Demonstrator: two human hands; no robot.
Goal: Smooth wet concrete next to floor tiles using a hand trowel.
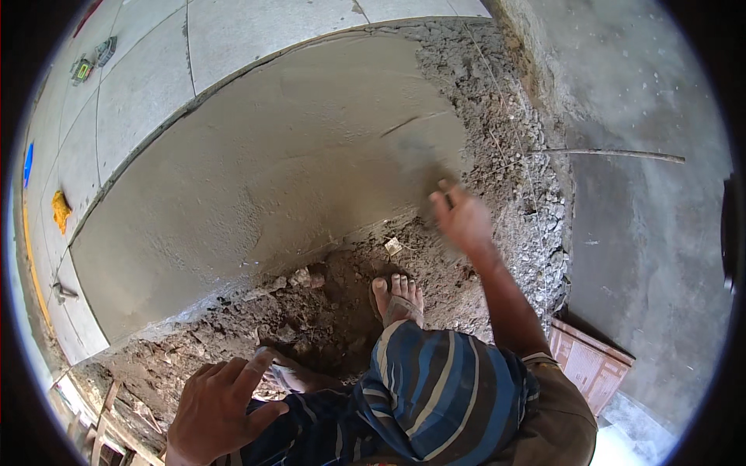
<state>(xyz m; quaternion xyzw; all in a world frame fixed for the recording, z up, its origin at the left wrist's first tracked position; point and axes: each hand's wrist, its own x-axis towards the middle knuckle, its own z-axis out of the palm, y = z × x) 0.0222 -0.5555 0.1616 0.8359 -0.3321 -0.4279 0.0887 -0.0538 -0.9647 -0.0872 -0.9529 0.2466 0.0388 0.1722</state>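
Observation:
My right hand (468,223) is closed round the handle of a trowel, smeared by motion. The trowel's grey blade (416,153) lies on or just over the wet mortar (311,140), near its right edge. A thin groove runs across the mortar just beyond the blade. My left hand (217,408) rests by my left knee at the lower left, its fingers stretched out and holding nothing. Smooth grey mortar fills the middle of the view, with rougher patches toward its near edge.
Large pale tiles (241,35) border the mortar's far and left sides. A yellow cloth-like lump (61,211), a hammer-like tool (64,293) and a green-and-black device (81,71) lie there. Rubble, a string line and a thin rod (622,154) lie rightward. My feet stand on loose soil.

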